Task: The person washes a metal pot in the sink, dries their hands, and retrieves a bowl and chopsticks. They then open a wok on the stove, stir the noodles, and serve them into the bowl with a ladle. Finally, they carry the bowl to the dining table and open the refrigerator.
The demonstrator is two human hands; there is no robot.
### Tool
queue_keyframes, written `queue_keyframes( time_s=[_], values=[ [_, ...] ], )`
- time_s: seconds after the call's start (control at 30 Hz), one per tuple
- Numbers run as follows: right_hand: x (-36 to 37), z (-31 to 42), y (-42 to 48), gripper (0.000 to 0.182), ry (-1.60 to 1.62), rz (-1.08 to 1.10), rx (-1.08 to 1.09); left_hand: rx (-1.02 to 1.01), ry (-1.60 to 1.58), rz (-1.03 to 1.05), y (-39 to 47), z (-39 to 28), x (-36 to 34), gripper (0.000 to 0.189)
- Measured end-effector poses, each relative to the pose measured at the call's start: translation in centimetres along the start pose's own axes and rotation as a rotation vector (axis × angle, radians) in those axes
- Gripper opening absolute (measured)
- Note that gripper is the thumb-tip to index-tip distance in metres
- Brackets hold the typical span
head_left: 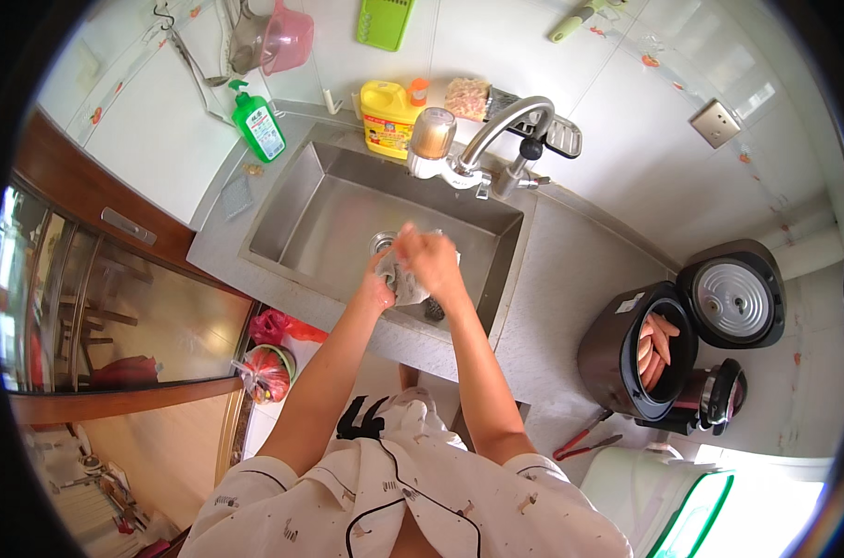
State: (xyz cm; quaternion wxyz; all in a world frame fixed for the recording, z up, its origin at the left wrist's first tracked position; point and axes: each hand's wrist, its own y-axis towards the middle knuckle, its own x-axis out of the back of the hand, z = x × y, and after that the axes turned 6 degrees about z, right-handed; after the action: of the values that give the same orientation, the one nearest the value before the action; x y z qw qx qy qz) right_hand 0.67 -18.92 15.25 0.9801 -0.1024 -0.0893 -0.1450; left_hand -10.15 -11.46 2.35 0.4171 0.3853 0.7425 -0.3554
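A wet-looking whitish cloth is bunched between my hands over the stainless steel sink. My left hand grips its left side, with the thumb pointing up along it. Blurred by motion, my right hand closes over the cloth's upper right part, and a bit of fabric shows past the knuckles. Both hands are near the drain, which they partly cover. A dark scouring ball lies at the sink's near side, below my right wrist. The curved faucet stands behind the sink, with a water filter attached.
A green pump bottle and a scrubbing pad sit left of the sink. Behind it stands a yellow jug. To the right, an open rice cooker holds sausage-like pieces; red-handled tongs lie nearby.
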Motion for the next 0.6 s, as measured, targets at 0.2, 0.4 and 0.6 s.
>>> queue_keyframes(
  time_s=[0.2, 0.4, 0.6],
  values=[
    [-1.1, -3.6, 9.0, 0.036, 0.151, -0.798, 0.117, -0.085, 0.092, -0.344, -1.4, 2.7, -11.1, 0.049],
    [-5.3, -4.5, 10.9, 0.022, -0.527, -0.551, -0.162, -0.434, 0.91, -0.538, -1.9, 2.5, -9.6, 0.067],
    [-8.4, -5.8, 10.7, 0.024, -0.713, -0.247, -0.271, -0.252, 0.829, -0.717, -0.2, -2.4, -6.5, 0.054]
  ],
)
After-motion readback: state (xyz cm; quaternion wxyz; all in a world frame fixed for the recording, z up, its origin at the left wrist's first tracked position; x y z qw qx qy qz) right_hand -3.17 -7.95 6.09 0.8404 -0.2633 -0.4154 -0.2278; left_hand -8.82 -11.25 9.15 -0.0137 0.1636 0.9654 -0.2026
